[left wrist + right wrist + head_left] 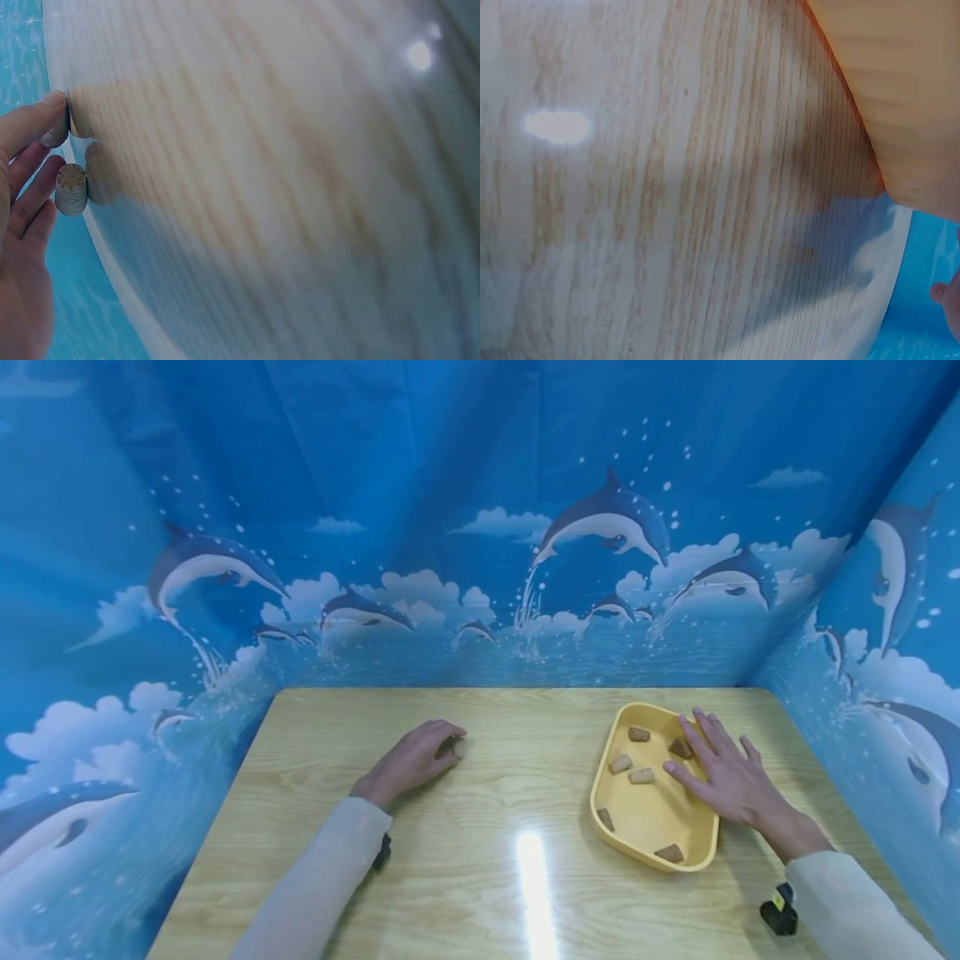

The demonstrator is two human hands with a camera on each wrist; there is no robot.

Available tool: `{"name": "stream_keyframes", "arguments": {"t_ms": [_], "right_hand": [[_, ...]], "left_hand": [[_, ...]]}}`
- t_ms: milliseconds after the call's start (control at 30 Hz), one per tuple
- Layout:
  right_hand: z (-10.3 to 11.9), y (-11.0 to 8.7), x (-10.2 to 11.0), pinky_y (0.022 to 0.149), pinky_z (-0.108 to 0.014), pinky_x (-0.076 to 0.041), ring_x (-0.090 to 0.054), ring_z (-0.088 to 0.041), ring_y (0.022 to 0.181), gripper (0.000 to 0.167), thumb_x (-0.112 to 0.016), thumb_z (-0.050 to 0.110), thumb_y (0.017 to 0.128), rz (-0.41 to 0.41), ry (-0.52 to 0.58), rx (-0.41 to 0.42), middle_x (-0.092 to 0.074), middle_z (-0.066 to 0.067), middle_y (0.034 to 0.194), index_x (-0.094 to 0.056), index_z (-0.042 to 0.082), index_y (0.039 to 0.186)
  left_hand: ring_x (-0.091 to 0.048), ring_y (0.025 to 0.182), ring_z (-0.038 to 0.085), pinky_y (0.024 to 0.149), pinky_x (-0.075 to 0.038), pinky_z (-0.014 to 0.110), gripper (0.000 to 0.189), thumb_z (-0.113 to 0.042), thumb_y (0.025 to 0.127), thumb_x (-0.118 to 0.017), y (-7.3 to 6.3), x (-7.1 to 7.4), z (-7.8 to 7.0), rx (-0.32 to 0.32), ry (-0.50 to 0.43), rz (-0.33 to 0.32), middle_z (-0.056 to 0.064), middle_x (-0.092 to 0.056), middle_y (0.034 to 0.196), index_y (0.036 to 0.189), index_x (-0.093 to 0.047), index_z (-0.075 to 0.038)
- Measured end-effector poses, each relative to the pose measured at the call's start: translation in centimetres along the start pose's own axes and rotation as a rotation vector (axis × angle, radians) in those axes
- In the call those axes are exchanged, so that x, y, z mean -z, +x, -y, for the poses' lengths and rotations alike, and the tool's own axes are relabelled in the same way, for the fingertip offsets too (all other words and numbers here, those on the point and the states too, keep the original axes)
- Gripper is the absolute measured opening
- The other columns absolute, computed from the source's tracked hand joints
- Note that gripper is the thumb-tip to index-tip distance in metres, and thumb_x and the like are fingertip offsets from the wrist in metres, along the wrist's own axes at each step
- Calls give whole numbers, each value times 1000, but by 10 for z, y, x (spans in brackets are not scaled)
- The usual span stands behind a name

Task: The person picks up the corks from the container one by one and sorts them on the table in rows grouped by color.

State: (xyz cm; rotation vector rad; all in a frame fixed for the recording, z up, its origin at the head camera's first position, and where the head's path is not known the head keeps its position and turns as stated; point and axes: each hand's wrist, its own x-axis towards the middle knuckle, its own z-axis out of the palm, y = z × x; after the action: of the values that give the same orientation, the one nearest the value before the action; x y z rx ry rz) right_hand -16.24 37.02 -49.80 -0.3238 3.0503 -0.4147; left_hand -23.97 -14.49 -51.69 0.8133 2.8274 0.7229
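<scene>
My left hand (411,767) rests low over the left middle of the table, fingers bent. In the left wrist view its thumb and fingers pinch one cork (55,136), which touches the table. A second cork (71,191) stands beside it, right at the fingertips. A yellow tray (651,835) lies at the right with several corks inside, including a pale cork (641,776) and a dark brown cork (670,853). My right hand (731,777) lies over the tray's right rim, fingers straight and spread, thumb reaching inside. Beneath it is another brown cork (680,748).
The pale wood table (480,827) has its far edge against a blue dolphin-print curtain (450,527), which also stands along both sides. A bright light reflection runs down the table's middle. The right wrist view shows the tray's outer wall (907,97).
</scene>
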Motion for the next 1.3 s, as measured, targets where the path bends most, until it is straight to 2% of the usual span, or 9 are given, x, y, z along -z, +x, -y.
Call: {"name": "stream_keyframes", "arguments": {"t_ms": [300, 833, 1100, 1300], "right_hand": [[-1, 1, 1, 122, -88, -9, -6, -53, 167, 92, -49, 58, 111, 10, -11, -3, 3, -23, 183, -3, 12, 176], [-3, 1, 0, 121, -89, -8, -6, -53, 167, 93, -49, 59, 111, 10, -7, -1, 0, -23, 183, -3, 12, 176], [-2, 1, -1, 122, -89, -8, -7, -54, 166, 93, -49, 59, 111, 8, -7, -2, 3, -22, 183, -3, 12, 176], [-2, 1, 0, 121, -89, -8, -7, -54, 166, 93, -50, 59, 111, 9, -4, -1, 2, -22, 183, -3, 12, 176]], "left_hand": [[-64, 137, 25, 121, -53, 45, 49, -23, 102, -80, 1, -1, 2, -5, -4, -1, 7, -69, 144, 147, -65, -12], [-62, 141, 26, 123, -51, 47, 52, -26, 102, -80, 2, 5, -5, -6, -24, -4, 6, -68, 148, 149, -64, -14], [-56, 148, 26, 128, -45, 48, 55, -32, 101, -80, 7, 5, -13, 4, -34, 26, 5, -63, 155, 152, -62, -17], [-55, 149, 27, 129, -44, 49, 53, -32, 103, -78, 16, 4, -21, -30, -30, 35, 5, -63, 156, 151, -63, -17]]}}
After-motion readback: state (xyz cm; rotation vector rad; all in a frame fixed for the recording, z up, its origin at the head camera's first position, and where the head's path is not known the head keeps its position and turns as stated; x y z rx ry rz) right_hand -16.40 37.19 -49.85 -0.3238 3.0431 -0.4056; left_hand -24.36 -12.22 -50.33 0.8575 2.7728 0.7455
